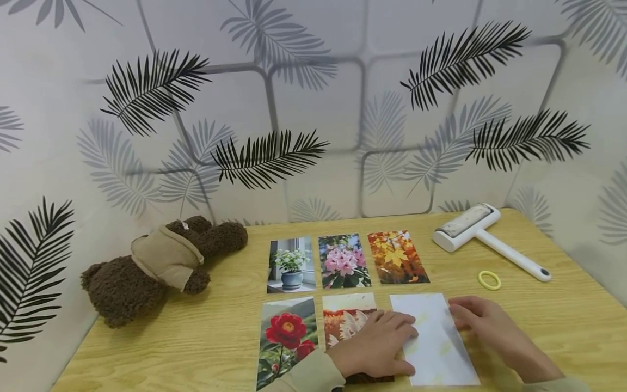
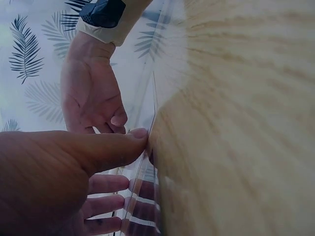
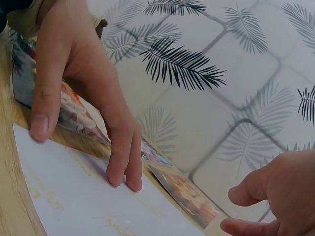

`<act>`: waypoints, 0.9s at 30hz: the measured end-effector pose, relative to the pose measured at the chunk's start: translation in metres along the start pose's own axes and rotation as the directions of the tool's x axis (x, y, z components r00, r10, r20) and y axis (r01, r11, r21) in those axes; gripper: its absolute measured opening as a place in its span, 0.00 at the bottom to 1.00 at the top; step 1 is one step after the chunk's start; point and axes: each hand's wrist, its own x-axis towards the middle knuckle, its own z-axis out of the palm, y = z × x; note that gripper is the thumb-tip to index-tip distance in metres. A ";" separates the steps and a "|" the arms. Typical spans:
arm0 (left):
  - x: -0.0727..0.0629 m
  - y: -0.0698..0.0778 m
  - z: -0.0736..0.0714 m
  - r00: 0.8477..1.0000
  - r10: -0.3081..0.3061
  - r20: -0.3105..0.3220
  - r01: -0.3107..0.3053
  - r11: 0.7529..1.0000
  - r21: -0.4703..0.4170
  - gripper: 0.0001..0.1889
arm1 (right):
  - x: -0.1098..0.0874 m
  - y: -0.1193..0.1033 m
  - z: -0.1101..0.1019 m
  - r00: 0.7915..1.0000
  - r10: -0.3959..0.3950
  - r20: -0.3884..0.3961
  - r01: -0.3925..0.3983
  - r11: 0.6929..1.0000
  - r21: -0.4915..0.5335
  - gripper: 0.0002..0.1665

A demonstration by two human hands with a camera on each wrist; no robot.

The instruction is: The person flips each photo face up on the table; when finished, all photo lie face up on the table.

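Note:
A white card [image 1: 438, 340] with faint yellowish print lies at the right end of the front row of photo cards. My left hand [image 1: 374, 345] reaches over the photo of pale feathery plumes [image 1: 338, 321], its fingertips at the white card's left edge. In the right wrist view the left hand's fingers [image 3: 133, 162] rest on the white card. My right hand [image 1: 499, 332] is beside the card's right edge, thumb and index finger slightly apart and nothing between them. To the left is a photo of red flowers [image 1: 289, 332], partly hidden by the left sleeve.
Behind are photos of a potted plant [image 1: 292, 272], pink flowers [image 1: 343, 264] and orange autumn leaves [image 1: 395, 258]. A brown teddy bear [image 1: 166, 253] lies at the left. A white lint roller [image 1: 470, 226] and a yellow ring [image 1: 489, 280] are at the right. A leaf-patterned wall [image 1: 323, 190] borders the wooden table [image 1: 206, 348].

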 end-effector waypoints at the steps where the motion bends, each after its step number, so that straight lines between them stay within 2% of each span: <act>1: 0.000 0.000 0.000 1.000 0.000 -0.001 0.000 1.000 -0.001 0.27 | 0.001 0.001 -0.001 1.000 0.012 0.003 -0.012 1.000 0.021 0.30; 7: 0.000 0.000 -0.001 1.000 -0.013 -0.007 0.013 1.000 -0.007 0.28 | 0.003 0.010 -0.004 1.000 0.026 0.000 -0.026 0.992 0.121 0.31; 10: 0.000 0.001 -0.001 1.000 -0.018 -0.019 0.018 1.000 -0.007 0.28 | 0.003 0.015 -0.004 0.999 -0.046 0.014 0.043 0.982 0.183 0.25; 12: -0.001 0.001 -0.001 0.999 -0.018 -0.034 0.018 1.000 -0.002 0.27 | 0.003 0.017 -0.005 0.991 -0.118 0.055 0.105 0.974 0.200 0.19; 16: 0.000 0.001 -0.001 0.998 -0.021 -0.056 0.020 1.000 -0.006 0.27 | 0.005 0.019 -0.004 0.944 -0.271 0.189 0.244 0.958 0.153 0.14; 19: 0.001 0.000 -0.001 0.998 -0.025 -0.053 0.024 0.999 -0.027 0.27 | 0.005 0.018 -0.001 0.912 -0.310 0.267 0.293 0.951 0.102 0.17; 22: 0.001 -0.002 -0.002 0.998 -0.018 -0.058 0.015 0.999 -0.044 0.27 | 0.004 0.017 0.000 0.909 -0.284 0.304 0.265 0.959 0.103 0.21; 27: 0.000 -0.007 -0.004 0.996 -0.024 -0.084 0.015 0.995 -0.098 0.23 | 0.002 0.015 -0.002 0.909 -0.279 0.309 0.241 0.958 0.155 0.27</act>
